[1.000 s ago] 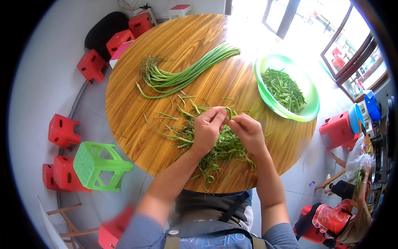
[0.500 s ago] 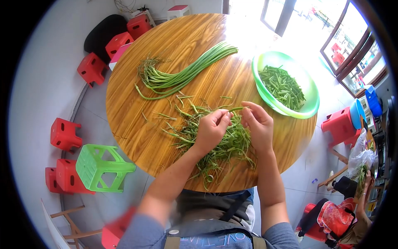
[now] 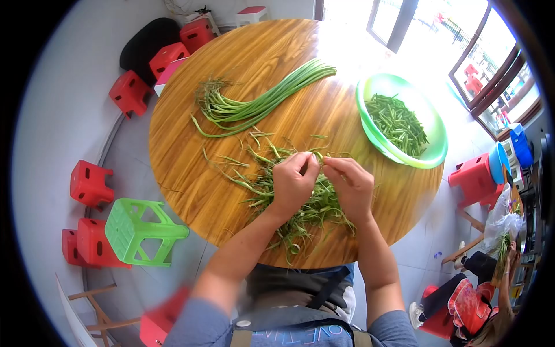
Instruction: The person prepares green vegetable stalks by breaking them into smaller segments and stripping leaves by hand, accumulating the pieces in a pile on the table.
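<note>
In the head view, the left hand [image 3: 293, 180] is at the centre of the frame, thumb and forefinger pinched on a thin, curved green stem [image 3: 318, 155]. The right hand [image 3: 351, 184] is just beside it, to the right, with thumb and fingertips drawn together close to the stem; whether they grip it too is hard to tell, since the fingers cover the spot.

Below both hands, in the middle of the frame, a loose, tangled heap of green and yellowish plant trimmings [image 3: 315, 211] spreads over a large round table with a striped brown wood-grain top [image 3: 196, 185]. A few stray scraps lie on the wood to the left of the heap.

Toward the upper left of the tabletop rests a curved bundle of long, slender green stalks [image 3: 260, 107], its wispy, brownish ends at the left and its straighter ends pointing to the upper right. At the right side of the tabletop is a round, pale green plastic basin [image 3: 430, 130], holding a pile of short cut green pieces [image 3: 398, 126].

A light green plastic stool [image 3: 130, 231] stands on the floor at the left of the frame, near red plastic stools [image 3: 91, 184]. At the lower right, another person [image 3: 471, 298] sits on a red stool.
</note>
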